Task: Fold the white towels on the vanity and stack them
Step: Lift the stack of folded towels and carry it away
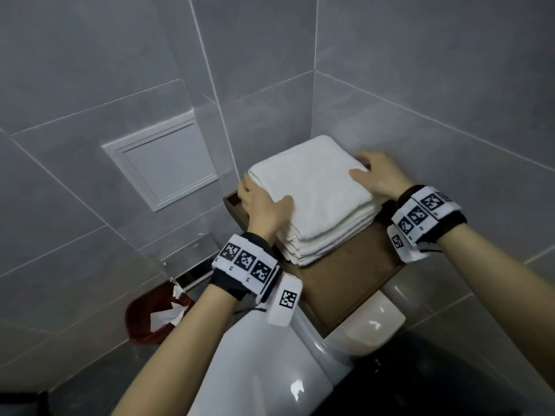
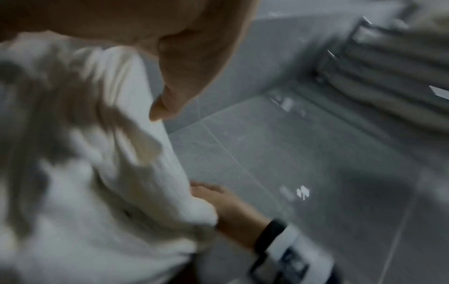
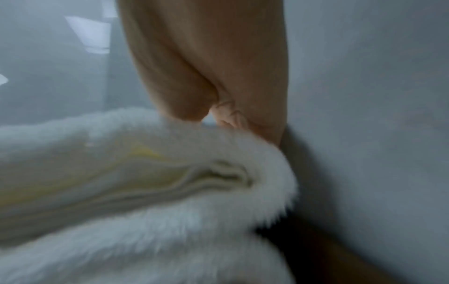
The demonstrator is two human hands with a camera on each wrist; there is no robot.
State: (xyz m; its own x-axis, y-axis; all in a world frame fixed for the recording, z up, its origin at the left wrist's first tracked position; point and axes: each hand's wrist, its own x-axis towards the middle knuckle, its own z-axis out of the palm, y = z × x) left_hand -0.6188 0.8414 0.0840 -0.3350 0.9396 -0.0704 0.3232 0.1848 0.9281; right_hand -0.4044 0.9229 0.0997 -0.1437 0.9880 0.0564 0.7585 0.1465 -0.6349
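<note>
- Both forearms enter from the lower edge of the head view; each wrist carries a white band (image 1: 245,261) printed with black square code patterns, with small marks beneath resembling the letter "C". No other writing is legible.
- Left hand (image 1: 264,210): at frame centre, thumb laid on top of the towel stack (image 1: 312,199), fingers curled around its left edge.
- Right hand (image 1: 377,172): right of centre, thumb on top, fingers wrapped over the stack's far right corner.
- Towel stack: white, folded, several layers, resting on a brown wooden tray (image 1: 345,283) above the white toilet (image 1: 270,370).
- Red bin (image 1: 150,319), lower left, holds white tissue.
- Both wrist views are blurred; fingertip positions are hidden behind terry cloth.
</note>
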